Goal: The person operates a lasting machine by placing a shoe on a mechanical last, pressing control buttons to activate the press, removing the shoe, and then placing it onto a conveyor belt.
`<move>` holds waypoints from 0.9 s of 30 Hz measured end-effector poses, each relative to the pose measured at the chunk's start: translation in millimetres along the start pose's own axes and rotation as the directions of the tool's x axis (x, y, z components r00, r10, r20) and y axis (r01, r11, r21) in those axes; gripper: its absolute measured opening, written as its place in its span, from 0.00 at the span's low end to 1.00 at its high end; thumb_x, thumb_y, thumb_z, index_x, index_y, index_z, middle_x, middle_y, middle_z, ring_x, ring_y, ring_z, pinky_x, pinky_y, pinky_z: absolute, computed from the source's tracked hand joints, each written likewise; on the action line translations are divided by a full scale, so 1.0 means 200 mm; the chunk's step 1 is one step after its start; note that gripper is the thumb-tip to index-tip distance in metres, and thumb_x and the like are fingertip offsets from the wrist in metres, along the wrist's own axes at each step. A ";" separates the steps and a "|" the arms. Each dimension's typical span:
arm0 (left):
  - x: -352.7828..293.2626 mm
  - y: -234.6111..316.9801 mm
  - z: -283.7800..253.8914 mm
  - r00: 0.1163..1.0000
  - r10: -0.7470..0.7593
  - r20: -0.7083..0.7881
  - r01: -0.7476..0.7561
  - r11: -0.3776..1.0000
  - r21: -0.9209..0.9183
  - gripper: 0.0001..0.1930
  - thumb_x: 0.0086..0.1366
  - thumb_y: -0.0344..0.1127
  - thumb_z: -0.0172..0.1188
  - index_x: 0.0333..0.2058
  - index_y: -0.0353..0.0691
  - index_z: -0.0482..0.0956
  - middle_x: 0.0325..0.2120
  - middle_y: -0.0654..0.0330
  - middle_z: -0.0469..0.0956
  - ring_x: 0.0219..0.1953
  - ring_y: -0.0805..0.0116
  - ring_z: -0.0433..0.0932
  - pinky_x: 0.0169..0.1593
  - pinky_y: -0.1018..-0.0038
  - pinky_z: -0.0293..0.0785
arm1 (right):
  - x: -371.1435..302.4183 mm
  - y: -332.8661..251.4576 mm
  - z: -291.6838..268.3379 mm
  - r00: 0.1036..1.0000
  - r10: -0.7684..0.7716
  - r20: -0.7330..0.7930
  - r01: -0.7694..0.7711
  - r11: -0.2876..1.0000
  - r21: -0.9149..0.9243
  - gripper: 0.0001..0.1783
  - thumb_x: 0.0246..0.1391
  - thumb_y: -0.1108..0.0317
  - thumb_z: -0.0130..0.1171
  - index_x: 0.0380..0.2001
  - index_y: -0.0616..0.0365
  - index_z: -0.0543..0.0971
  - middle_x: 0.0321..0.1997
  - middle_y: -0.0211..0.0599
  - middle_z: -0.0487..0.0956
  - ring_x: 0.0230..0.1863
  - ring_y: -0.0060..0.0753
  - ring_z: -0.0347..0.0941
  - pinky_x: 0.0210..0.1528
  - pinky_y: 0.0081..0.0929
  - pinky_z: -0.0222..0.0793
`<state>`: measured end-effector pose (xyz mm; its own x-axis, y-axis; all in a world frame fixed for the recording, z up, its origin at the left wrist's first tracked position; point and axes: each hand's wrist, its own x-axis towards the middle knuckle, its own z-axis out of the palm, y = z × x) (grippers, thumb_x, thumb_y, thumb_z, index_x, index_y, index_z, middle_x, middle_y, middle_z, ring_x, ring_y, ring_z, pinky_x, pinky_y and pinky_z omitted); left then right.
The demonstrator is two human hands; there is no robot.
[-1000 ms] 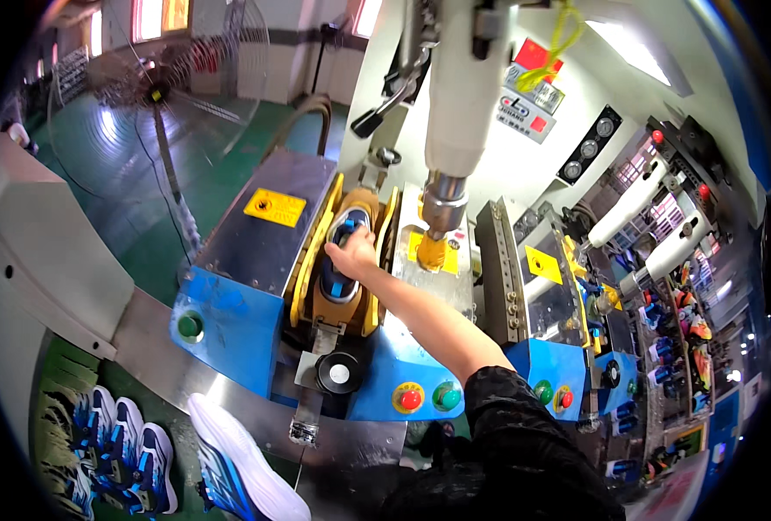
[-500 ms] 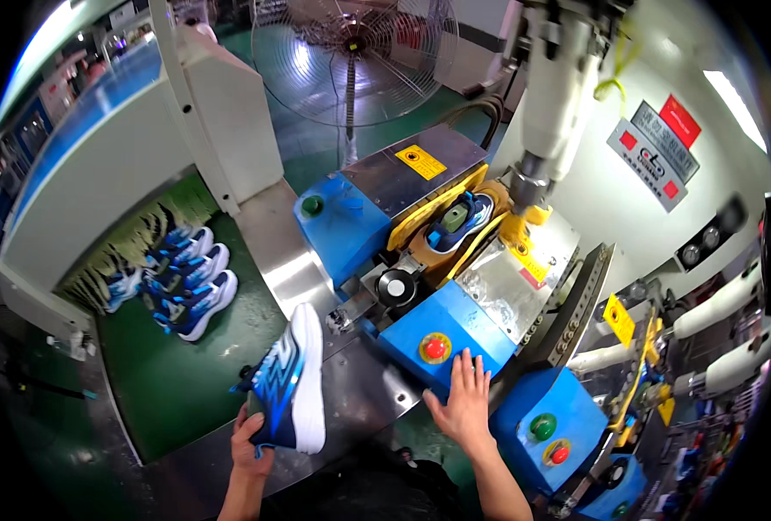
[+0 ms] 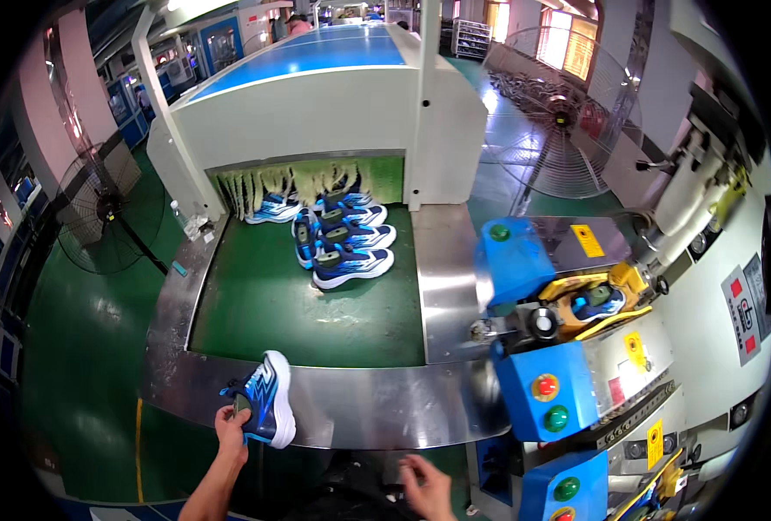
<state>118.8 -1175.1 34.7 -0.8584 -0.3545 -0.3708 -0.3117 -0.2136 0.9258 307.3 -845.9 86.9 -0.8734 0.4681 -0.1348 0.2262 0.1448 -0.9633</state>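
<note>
My left hand (image 3: 232, 425) grips a blue-and-navy sneaker (image 3: 268, 399) with a white sole by its heel and collar end. The shoe is tilted toe-up over the near steel ledge. Low in front of my body, my right hand (image 3: 427, 488) is loosely curled, with nothing visible in it. Several matching sneakers (image 3: 352, 267) lie grouped on the green conveyor belt (image 3: 307, 326) ahead. Another sneaker (image 3: 601, 300) sits between the yellow pads of a pressing machine on the right.
A white tunnel housing (image 3: 290, 117) with a ragged fringe (image 3: 377, 174) spans the belt. The blue control box (image 3: 542, 369) carries a red button (image 3: 545, 387) and a green one (image 3: 556, 418). Caged fans (image 3: 562, 117) stand on both sides. A second press unit (image 3: 568, 473) is at lower right.
My view has swung left toward the belt. My right hand has left the blue control box and come back near my body. The sneaker stays in my left hand.
</note>
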 end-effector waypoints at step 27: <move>2.53 -0.28 0.17 0.739 0.457 0.495 -0.654 0.311 0.689 0.28 0.55 0.37 0.64 0.54 0.31 0.71 0.59 0.48 0.70 0.62 0.49 0.68 0.66 0.52 0.61 | 4.21 -0.35 2.94 0.756 -0.246 0.606 0.592 0.653 -0.473 0.44 0.36 0.45 0.76 0.52 0.65 0.77 0.51 0.55 0.80 0.55 0.47 0.76 0.58 0.37 0.70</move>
<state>-311.8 -1312.4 -202.0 -0.9785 0.0906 0.1851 0.1833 0.7930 0.5810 -697.5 -974.8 -96.6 -0.9777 -0.2099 -0.0054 -0.1650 0.7837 -0.5988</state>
